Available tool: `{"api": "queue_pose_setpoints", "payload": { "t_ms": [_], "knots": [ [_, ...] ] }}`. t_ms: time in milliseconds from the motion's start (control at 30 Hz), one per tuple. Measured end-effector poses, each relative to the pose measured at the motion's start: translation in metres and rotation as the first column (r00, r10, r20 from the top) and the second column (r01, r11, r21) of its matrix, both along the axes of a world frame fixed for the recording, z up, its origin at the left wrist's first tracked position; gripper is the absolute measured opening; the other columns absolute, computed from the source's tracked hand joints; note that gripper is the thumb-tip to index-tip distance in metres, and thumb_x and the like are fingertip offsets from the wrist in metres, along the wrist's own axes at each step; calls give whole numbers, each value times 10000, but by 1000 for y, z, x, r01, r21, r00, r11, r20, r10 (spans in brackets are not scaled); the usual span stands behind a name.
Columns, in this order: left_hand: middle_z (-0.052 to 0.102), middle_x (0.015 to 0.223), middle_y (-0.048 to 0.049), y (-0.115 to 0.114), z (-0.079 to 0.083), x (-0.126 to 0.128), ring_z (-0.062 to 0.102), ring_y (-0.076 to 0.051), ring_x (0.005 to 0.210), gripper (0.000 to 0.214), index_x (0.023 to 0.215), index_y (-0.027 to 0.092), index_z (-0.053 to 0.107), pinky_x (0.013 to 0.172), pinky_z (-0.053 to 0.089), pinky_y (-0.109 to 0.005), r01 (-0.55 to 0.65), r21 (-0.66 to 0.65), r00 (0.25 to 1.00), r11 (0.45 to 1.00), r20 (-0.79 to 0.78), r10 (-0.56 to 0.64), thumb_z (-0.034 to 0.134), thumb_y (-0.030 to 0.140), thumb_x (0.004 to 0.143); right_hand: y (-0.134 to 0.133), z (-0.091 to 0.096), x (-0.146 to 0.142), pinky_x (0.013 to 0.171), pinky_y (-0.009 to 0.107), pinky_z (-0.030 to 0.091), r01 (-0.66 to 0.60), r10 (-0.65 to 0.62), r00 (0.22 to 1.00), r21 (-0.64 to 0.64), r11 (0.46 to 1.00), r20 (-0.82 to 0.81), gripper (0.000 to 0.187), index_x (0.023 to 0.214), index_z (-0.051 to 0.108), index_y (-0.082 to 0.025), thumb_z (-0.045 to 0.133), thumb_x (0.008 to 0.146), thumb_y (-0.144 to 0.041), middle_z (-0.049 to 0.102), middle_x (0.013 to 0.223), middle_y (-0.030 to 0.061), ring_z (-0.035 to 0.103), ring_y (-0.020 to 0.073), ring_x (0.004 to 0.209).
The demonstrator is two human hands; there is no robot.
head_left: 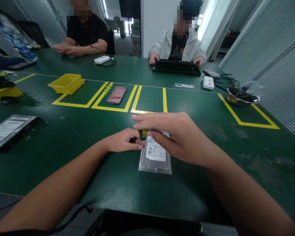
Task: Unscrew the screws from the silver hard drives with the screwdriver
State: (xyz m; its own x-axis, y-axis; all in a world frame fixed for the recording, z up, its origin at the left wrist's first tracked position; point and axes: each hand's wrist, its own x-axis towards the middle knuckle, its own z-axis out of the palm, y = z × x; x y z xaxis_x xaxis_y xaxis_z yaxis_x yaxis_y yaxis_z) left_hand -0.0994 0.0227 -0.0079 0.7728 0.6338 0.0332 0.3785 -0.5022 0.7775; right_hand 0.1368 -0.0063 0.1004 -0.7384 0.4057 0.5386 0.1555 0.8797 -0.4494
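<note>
A silver hard disk drive [156, 165] with a white label lies flat on the green table in front of me. Over its left edge stands a screwdriver [144, 134] with a dark and yellow handle, roughly upright. My right hand [172, 136] has thumb and fingers about that handle from above and covers the drive's upper right part. At the drive's left edge, my left hand [125, 140] has its fingertips pinched close to the screwdriver's shaft. Whether they grip the shaft or the drive cannot be told.
Another hard drive [9, 129] lies at left. Beyond are a yellow bin [67, 83], a phone [116, 95] inside yellow tape marks, a white box [208, 83] and a metal bowl [243, 96] of dark items. Two people sit across, one holding a black tablet-like object [177, 67].
</note>
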Motion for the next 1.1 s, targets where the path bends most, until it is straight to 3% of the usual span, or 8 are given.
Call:
{"api": "queue_pose_setpoints", "payload": {
  "t_ms": [200, 600, 867, 1100],
  "knots": [
    [674, 840, -33, 1, -1, 0, 620, -169, 786, 253, 954, 150, 664, 758, 509, -302, 28, -17, 1000, 999, 11, -28, 615, 393, 905, 0, 3, 3, 1059, 386, 472, 2, -3, 999, 38, 999, 43, 385, 1231, 629, -165, 446, 914, -47, 654, 1318, 89, 583, 171, 1262],
    [684, 867, -28, 0, 1, 0, 628, -197, 875, 273, 1003, 173, 669, 811, 494, -301, 18, -1, 999, 1000, -40, -18, 595, 420, 914, 3, -10, -8, 835, 330, 496, 116, -122, 992, 172, 978, 23, 206, 1066, 648, -140, 474, 969, -193, 646, 1035, 93, 586, 173, 954],
    [682, 867, -39, -2, 3, 0, 633, -205, 857, 266, 999, 159, 657, 793, 488, -301, -21, 19, 999, 1000, -33, 21, 608, 406, 913, 1, -10, -7, 818, 361, 507, 72, -72, 997, 185, 980, -10, 348, 1236, 584, -147, 425, 927, -128, 583, 1063, 111, 553, 174, 957],
    [673, 871, -39, -1, -2, 0, 613, -196, 830, 219, 962, 156, 663, 763, 488, -308, 18, -18, 1000, 1000, 17, -18, 614, 362, 906, 3, -8, -7, 780, 342, 495, 167, -168, 986, 197, 966, -14, 205, 1074, 624, -124, 513, 942, -236, 609, 978, 110, 562, 183, 897]
  ]
}}
